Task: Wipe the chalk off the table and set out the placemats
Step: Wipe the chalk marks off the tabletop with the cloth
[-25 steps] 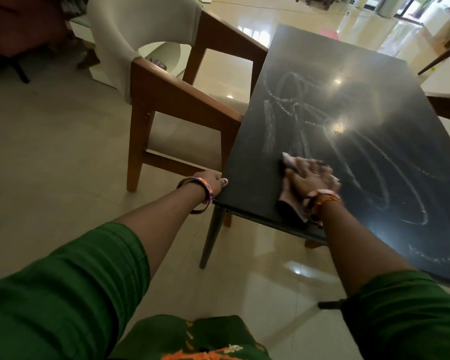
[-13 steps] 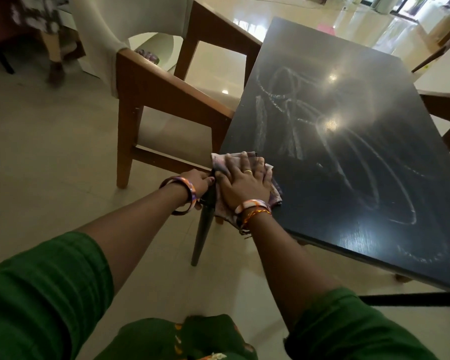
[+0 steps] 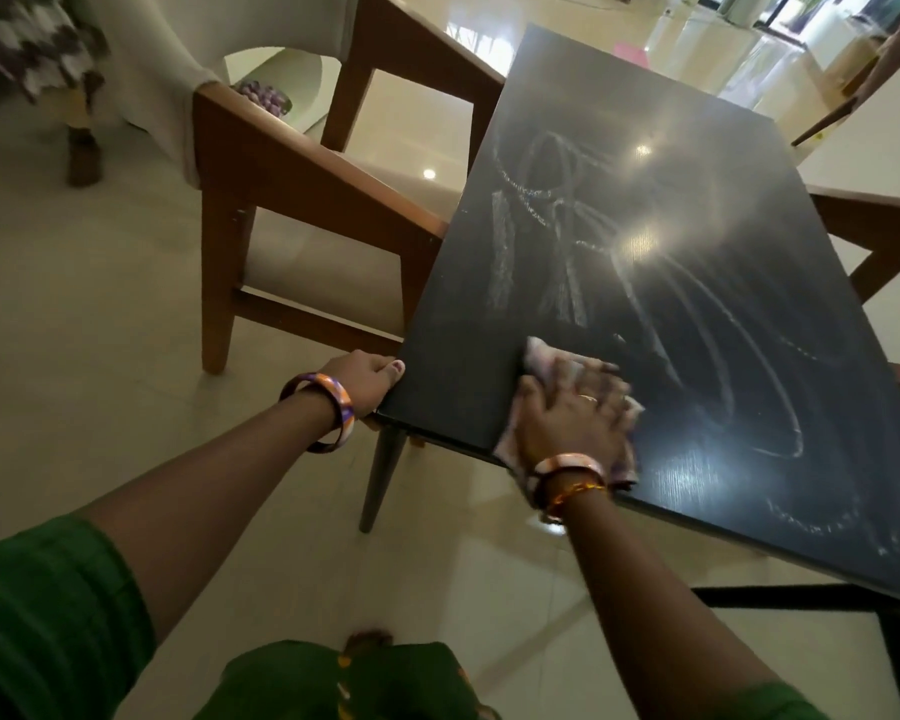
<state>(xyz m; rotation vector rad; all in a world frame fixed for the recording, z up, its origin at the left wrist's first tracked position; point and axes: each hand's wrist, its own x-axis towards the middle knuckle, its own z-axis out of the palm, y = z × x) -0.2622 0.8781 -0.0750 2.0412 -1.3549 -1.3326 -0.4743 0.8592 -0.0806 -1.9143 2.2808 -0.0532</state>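
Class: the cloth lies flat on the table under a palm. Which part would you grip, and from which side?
Probably the cloth's far-left corner, which sticks out past the right hand's fingertips. Come from above and pinch it: the rest lies flat under the palm on the table, offering no other raised edge.

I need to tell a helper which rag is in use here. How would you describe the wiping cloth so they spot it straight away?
Find the black table scrawled with white chalk. At its near edge, the right hand presses flat on a crumpled pinkish cloth. It is the only soft, pale thing on the dark top; the left hand just grips the table's corner.
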